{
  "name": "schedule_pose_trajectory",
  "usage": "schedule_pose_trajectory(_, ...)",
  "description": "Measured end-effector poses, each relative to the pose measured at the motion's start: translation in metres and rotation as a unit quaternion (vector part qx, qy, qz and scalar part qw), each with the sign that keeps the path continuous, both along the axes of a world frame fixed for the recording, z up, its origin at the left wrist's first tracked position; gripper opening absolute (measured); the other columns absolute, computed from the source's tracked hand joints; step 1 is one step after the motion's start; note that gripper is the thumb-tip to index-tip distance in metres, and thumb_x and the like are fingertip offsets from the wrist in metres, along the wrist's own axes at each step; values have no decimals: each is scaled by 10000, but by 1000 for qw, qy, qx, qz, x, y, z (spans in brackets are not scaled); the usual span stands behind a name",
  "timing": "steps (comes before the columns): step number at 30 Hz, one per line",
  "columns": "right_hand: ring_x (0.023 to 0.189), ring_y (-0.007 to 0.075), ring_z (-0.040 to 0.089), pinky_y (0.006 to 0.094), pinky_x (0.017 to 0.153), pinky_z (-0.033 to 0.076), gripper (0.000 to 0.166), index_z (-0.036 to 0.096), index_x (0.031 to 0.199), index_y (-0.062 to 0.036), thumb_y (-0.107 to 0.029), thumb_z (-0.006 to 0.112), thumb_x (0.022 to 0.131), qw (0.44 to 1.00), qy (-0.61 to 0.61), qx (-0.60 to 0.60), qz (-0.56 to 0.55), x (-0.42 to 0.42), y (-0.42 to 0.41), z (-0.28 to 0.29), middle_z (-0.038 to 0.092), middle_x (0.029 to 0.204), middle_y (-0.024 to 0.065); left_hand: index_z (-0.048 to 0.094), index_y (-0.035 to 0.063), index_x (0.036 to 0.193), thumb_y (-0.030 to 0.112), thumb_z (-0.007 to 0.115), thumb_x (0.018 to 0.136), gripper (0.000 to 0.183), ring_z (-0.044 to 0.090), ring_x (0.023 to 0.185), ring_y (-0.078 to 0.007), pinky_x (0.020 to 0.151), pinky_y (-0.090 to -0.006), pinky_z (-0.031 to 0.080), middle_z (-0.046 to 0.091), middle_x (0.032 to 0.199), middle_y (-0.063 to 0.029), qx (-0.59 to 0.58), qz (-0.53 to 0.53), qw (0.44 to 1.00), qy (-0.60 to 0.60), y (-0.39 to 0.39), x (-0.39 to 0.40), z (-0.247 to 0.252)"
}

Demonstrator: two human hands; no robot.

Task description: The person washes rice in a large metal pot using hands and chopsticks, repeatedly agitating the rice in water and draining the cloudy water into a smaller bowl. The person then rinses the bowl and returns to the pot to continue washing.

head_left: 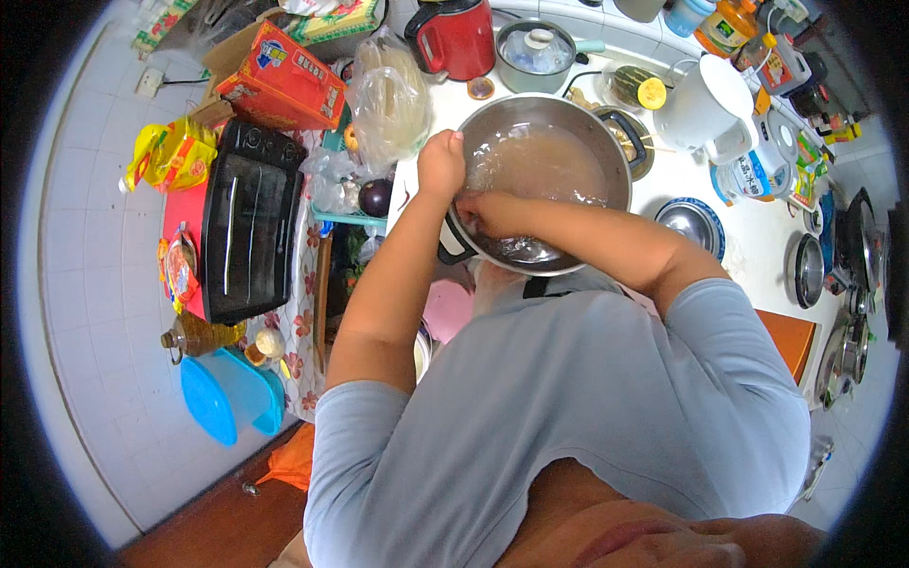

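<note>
A large steel pot (616, 153) with black handles stands at the near edge of the white counter, holding cloudy water. My left hand (442, 162) grips its rim on the left side, thumb over the edge. Inside the pot, near the left wall, my right hand (490, 213) is lowered with curled fingers, and the water ripples around it. Whether those fingers hold anything cannot be told. Touching or close to the pot's right side is a metal bowl (643, 167) with food and chopsticks in it, partly hidden by the pot handle.
Behind the pot stand a red electric kettle (461, 39) and a smaller lidded pot (515, 74). A white pitcher (703, 106), a cut squash (632, 86) and a steel bowl (689, 224) are to the right. Leftward are a clear plastic bag (389, 106), an eggplant (374, 197) and a black toaster oven (252, 220).
</note>
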State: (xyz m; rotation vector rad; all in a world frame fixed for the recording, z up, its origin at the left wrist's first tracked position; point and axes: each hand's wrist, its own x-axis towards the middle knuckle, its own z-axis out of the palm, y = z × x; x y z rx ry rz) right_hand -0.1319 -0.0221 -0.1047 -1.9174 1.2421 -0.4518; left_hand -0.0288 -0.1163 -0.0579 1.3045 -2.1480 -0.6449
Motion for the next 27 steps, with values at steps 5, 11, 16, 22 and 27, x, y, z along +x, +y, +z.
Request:
schedule_pose_trajectory(5, 837, 320, 574, 416, 746, 441, 124, 558, 835, -72, -72, 565, 711, 987, -51, 64, 139, -25, 39, 8, 600, 839, 135, 604, 1, 805, 250, 473, 891, 295, 567, 783, -415, 722, -466, 437, 602, 799, -237, 22, 9, 1000, 12, -2, -5, -3)
schedule_pose_trajectory(11, 825, 246, 559, 379, 757, 425, 114, 556, 848, -61, -89, 562, 737, 958, -18, 175, 226, -57, 57, 61, 595, 836, 107, 623, 10, 810, 291, 488, 891, 322, 579, 776, -408, 705, -451, 448, 611, 803, -233, 48, 33, 998, 22, 0, 0, -3)
schedule_pose_trajectory(16, 800, 206, 565, 348, 748, 450, 127, 588, 880, -49, -109, 582, 769, 985, -118, 82, 96, -21, 38, 42, 614, 836, 93, 645, 20, 854, 317, 496, 893, 335, 600, 750, -363, 707, -417, 456, 628, 782, -206, 125, 68, 988, 60, 1, 1, -5)
schedule_pose_trajectory(22, 773, 163, 544, 314, 703, 445, 138, 566, 886, -42, -38, 557, 748, 916, -310, 110, -230, 16, -8, 13, 584, 804, 52, 645, 9, 883, 330, 513, 894, 347, 596, 687, -276, 677, -380, 456, 618, 717, -161, 131, 64, 988, 47, -3, -1, -5)
schedule_pose_trajectory(27, 724, 143, 504, 296, 666, 420, 105, 567, 874, -62, -52, 550, 771, 878, -361, 232, -214, 16, -2, 15, 557, 773, 29, 634, -2, 879, 347, 500, 898, 374, 595, 687, -295, 672, -383, 454, 614, 720, -174, 99, 45, 994, 15, -4, -1, -5)
